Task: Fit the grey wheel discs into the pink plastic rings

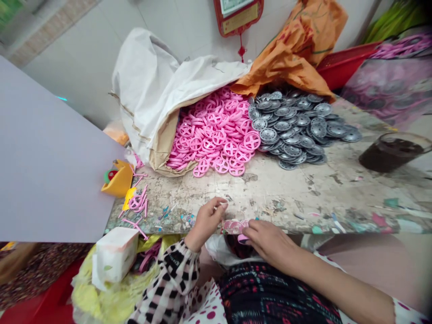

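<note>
In the head view, the person's left hand (205,220) is pinching a small pale piece (221,205) between thumb and fingertips, which are closed together on it. The right hand (270,243) is lying just beside the left, with its fingers extending over a pink plastic disc (232,227); whether they are clamped on the disc cannot be determined. The disc is sitting between both hands at the near edge of a scarred, paint-flecked workbench (280,193).

Well beyond the hands, a heap of pink plastic spoked wheels (212,130) is spilling from a white woven sack (148,90). Further right of that heap, a heap of grey ribbed discs (297,126) is lying against an orange sack (290,45). Far beyond the right hand, a clear jar of dark liquid (391,153) is standing at the bench edge.

Left of the left hand, thin pink plastic runners (137,202) are lying near an angular yellow plastic piece (118,180), beside a flat lavender board (50,153). Below the left hand, a white leaf-printed box (114,254) is resting on a yellow plastic bag (101,292). Above the heaps, a red wall plaque (238,18) is hanging with a tassel, its print too small to read.
</note>
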The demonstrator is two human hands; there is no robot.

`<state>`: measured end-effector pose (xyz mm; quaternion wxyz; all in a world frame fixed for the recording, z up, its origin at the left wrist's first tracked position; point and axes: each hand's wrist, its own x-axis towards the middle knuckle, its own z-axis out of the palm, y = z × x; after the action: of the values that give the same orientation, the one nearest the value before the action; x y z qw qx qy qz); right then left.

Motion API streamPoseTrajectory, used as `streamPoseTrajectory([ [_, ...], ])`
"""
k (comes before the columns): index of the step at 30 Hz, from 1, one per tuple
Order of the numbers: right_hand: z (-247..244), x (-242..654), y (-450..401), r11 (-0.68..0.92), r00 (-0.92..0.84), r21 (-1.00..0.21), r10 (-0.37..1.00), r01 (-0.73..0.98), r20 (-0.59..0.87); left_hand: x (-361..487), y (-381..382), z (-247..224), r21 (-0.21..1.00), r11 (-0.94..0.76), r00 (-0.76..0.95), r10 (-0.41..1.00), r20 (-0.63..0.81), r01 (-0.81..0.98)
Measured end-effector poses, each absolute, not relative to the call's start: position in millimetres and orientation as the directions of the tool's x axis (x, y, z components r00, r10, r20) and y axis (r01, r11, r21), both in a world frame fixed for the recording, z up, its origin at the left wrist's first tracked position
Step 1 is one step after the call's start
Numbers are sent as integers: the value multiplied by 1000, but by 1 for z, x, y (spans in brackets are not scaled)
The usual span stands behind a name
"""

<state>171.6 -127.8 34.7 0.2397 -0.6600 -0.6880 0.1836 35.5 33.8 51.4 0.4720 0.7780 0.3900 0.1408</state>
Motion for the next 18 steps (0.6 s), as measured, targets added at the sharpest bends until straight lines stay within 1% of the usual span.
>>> streamPoseTrajectory([
  [1,34,171,-128,74,-24,-533,995,843,100,41,43,51,820,-323,639,766,-67,472],
  [3,31,172,-126,70,-8,-527,993,847,118,56,62,50,744,-471,629,772,89,473],
  [6,26,186,-119,25,77,-583,986,812,149,81,87,46,587,-660,667,700,255,468],
  [8,22,206,-112,-4,146,-590,970,808,193,97,100,43,473,-745,696,643,320,471],
  [10,20,235,-103,-68,238,-551,940,832,243,112,109,40,375,-780,708,618,342,500],
  [11,21,252,-98,-134,306,-516,915,846,263,119,112,38,340,-784,711,618,335,520],
  [13,23,288,-88,-354,496,-414,811,839,311,131,115,35,293,-784,723,619,307,547],
  [15,26,322,-77,-567,664,-349,665,747,341,142,114,34,272,-793,741,607,287,545],
  [17,27,351,-68,-662,736,-325,576,676,357,152,110,36,254,-816,763,577,291,520],
  [18,26,362,-63,-681,751,-323,558,657,353,158,109,38,244,-829,775,558,297,503],
])
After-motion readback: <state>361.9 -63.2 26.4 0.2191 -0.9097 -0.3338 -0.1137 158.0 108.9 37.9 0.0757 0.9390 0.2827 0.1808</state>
